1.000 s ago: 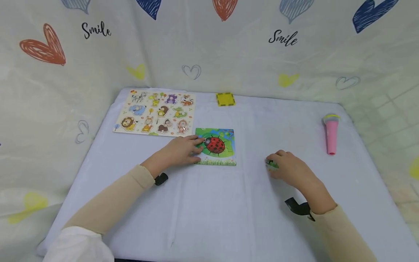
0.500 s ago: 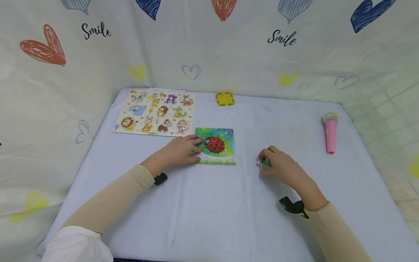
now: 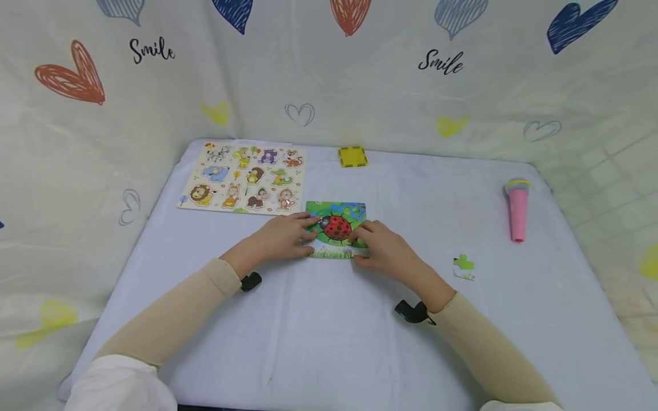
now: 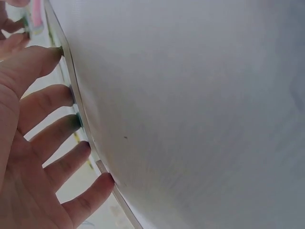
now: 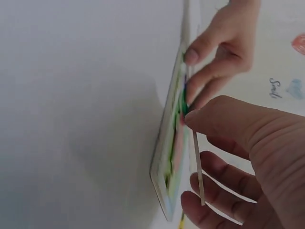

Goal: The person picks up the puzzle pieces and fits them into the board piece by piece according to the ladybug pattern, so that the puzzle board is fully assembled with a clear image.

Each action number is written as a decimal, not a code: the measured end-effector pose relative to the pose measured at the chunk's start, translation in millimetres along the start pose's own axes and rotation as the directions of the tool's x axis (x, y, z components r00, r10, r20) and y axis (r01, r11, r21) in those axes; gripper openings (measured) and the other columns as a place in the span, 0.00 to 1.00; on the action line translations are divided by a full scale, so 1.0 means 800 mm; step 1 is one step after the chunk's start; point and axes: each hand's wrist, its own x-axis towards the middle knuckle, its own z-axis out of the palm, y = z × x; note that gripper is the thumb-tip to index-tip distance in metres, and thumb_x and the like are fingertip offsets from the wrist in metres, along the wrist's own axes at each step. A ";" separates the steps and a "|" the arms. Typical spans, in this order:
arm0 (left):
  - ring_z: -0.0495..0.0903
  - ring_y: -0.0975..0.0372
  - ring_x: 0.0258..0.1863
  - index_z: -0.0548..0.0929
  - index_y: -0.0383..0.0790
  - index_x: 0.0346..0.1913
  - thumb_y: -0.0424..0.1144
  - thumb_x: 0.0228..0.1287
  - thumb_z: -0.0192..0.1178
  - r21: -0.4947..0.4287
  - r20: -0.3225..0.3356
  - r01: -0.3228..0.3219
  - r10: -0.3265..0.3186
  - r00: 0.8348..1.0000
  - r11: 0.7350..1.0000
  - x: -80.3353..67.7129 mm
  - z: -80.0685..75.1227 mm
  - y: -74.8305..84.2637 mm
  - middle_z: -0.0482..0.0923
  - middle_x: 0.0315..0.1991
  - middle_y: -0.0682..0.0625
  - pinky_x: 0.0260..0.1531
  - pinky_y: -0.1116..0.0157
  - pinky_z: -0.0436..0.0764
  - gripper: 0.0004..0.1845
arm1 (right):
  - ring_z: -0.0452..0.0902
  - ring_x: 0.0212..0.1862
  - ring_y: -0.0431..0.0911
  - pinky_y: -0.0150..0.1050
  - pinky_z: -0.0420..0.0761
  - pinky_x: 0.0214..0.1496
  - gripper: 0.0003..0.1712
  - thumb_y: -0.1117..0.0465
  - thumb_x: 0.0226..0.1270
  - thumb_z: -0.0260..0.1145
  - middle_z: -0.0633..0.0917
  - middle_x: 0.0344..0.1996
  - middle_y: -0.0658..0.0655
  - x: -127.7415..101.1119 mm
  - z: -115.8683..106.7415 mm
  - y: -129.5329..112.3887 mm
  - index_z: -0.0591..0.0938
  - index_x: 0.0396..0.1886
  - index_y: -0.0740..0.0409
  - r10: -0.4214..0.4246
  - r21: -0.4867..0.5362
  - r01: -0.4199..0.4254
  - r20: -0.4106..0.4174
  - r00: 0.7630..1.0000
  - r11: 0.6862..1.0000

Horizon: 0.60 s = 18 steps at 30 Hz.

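Note:
A square ladybug jigsaw puzzle (image 3: 335, 227) lies flat at the middle of the table. My left hand (image 3: 281, 237) rests at its left edge with the fingers spread; in the left wrist view the fingertips (image 4: 66, 95) touch the board's edge. Over the puzzle's lower right corner is my right hand (image 3: 390, 254). In the right wrist view it pinches a thin puzzle piece (image 5: 198, 167), seen edge-on, between thumb and fingers, just above the board. The piece's picture is hidden from the head view. Another puzzle piece (image 3: 464, 265), green and white, lies to the right.
An animal peg puzzle board (image 3: 241, 177) lies at the back left, close to the ladybug puzzle. A yellow square tile (image 3: 352, 156) sits at the back edge. On the right lies a pink toy microphone (image 3: 518, 211). A printed curtain (image 3: 380, 85) hangs behind the table.
My right hand has moved left with the puzzle piece, from beside the puzzle to its lower right corner. The loose piece on the right has come into sight. My left hand has stayed put.

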 end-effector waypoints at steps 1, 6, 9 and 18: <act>0.62 0.48 0.79 0.84 0.45 0.65 0.54 0.73 0.63 0.000 -0.003 0.000 0.000 1.000 1.000 -0.001 0.000 0.000 0.66 0.78 0.46 0.68 0.48 0.75 0.25 | 0.77 0.55 0.50 0.47 0.84 0.51 0.17 0.57 0.61 0.77 0.83 0.51 0.52 0.006 0.004 -0.003 0.84 0.49 0.49 -0.002 0.001 0.002 0.009 1.000 1.000; 0.63 0.47 0.79 0.83 0.44 0.66 0.52 0.74 0.62 0.019 0.002 -0.009 0.009 1.000 1.000 -0.003 -0.001 0.001 0.66 0.78 0.45 0.70 0.48 0.73 0.24 | 0.79 0.53 0.49 0.45 0.83 0.55 0.17 0.56 0.61 0.79 0.83 0.47 0.51 0.030 0.019 -0.014 0.84 0.48 0.50 -0.050 0.036 0.049 0.031 0.998 0.998; 0.61 0.47 0.79 0.82 0.44 0.67 0.52 0.75 0.61 0.036 0.021 -0.004 0.003 1.000 0.999 -0.004 -0.001 0.001 0.65 0.78 0.44 0.71 0.47 0.72 0.25 | 0.79 0.53 0.48 0.45 0.82 0.56 0.16 0.55 0.62 0.79 0.84 0.46 0.50 0.040 0.024 -0.019 0.85 0.47 0.50 -0.089 0.060 0.087 0.032 0.996 0.994; 0.60 0.46 0.79 0.81 0.43 0.68 0.52 0.76 0.60 0.041 0.033 -0.012 0.010 0.999 0.999 -0.003 -0.001 0.002 0.63 0.79 0.43 0.72 0.46 0.70 0.25 | 0.81 0.55 0.50 0.46 0.81 0.61 0.09 0.57 0.63 0.79 0.86 0.49 0.52 0.050 0.026 -0.024 0.90 0.41 0.52 -0.155 0.074 0.155 -0.001 0.988 0.985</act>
